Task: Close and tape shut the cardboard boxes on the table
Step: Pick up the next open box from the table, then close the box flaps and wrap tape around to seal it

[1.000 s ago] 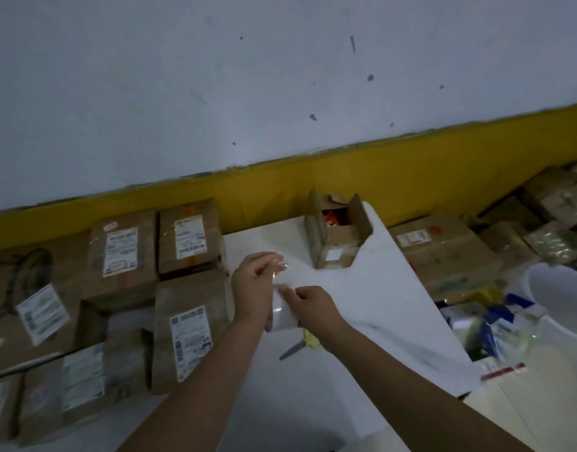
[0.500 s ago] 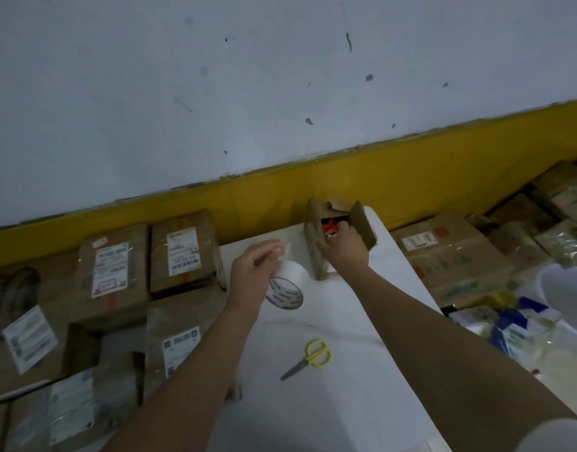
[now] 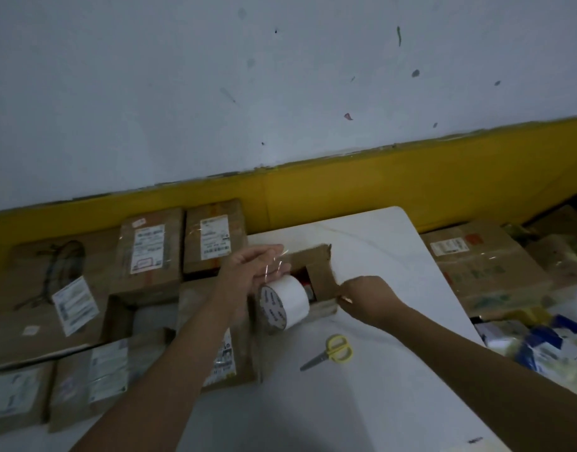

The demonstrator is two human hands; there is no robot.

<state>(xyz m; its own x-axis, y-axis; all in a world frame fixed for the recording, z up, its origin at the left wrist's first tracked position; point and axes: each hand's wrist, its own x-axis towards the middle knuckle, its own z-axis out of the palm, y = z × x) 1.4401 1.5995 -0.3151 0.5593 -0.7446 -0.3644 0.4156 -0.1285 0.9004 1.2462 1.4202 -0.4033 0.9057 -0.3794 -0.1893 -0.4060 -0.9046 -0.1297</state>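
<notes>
box contents [image 3: 304, 278] hidden behind tape roll [image 3: 285, 303], parcel labels [image 3: 148, 248] unreadable

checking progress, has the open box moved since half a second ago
Yes. The open cardboard box has come nearer, away from the far edge of the table, toward the scissors.

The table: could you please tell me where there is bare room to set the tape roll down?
Two bare patches on the table: the far corner between the open box and the right edge; and the near stretch below the scissors. Crowded around the box and tape roll, and the labelled parcels along the left edge.
</notes>
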